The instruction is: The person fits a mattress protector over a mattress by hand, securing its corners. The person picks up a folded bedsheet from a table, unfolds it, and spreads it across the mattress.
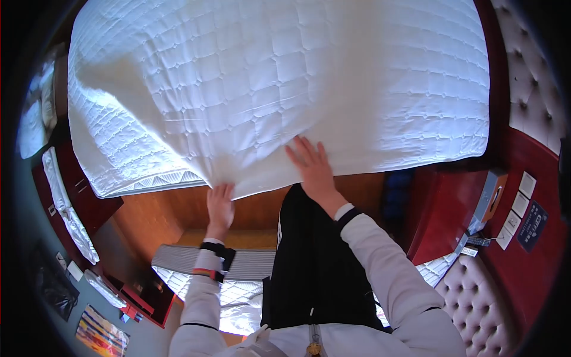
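Note:
A white sheet [256, 160] lies over a quilted mattress [428, 119], its near edge along the mattress's front side. Toward the left the sheet is creased and folded back, and a corner of the quilted surface shows beside it. My left hand [220, 208] is at the sheet's near edge, its fingers bent together on the cloth. Further right, my right hand [312, 169] rests on top of the sheet with its fingers spread.
A red nightstand [446, 208] stands right of my legs, with a box [491, 193] on it. Tufted headboards [476, 291] line the right side. Behind me is a second mattress [244, 297]. Red furniture [89, 190] stands at the left.

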Demonstrator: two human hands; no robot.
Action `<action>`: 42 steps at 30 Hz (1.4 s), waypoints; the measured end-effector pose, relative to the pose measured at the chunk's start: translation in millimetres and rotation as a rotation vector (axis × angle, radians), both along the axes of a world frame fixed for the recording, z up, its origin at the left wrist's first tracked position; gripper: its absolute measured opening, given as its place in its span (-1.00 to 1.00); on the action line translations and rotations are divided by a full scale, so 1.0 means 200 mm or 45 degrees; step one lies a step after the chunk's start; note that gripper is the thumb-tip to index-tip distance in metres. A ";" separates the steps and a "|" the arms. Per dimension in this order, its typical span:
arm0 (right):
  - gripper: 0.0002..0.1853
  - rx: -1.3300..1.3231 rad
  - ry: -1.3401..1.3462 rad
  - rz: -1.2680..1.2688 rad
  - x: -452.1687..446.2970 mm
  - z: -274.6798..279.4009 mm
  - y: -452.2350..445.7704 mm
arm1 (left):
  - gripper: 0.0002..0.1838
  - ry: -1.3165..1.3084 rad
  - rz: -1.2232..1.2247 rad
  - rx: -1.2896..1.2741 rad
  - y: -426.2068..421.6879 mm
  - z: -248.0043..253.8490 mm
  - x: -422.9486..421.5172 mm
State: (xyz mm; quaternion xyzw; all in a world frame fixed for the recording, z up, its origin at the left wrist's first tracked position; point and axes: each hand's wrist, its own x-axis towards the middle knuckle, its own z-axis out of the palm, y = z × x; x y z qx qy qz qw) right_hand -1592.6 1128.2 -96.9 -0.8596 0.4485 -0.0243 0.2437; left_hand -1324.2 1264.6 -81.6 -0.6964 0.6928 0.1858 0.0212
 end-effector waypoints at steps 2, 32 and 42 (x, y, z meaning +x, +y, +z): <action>-0.29 0.049 -0.014 0.017 0.06 0.02 0.10 | -0.66 -0.026 0.162 -0.014 0.01 -0.06 -0.10; -0.08 -0.031 0.026 -0.677 1.11 -0.04 0.35 | -0.67 0.435 -0.041 -0.351 -0.26 -0.02 0.94; -0.20 0.089 0.192 -0.257 1.38 0.04 0.50 | -0.61 0.491 -0.128 -0.308 0.16 0.00 1.26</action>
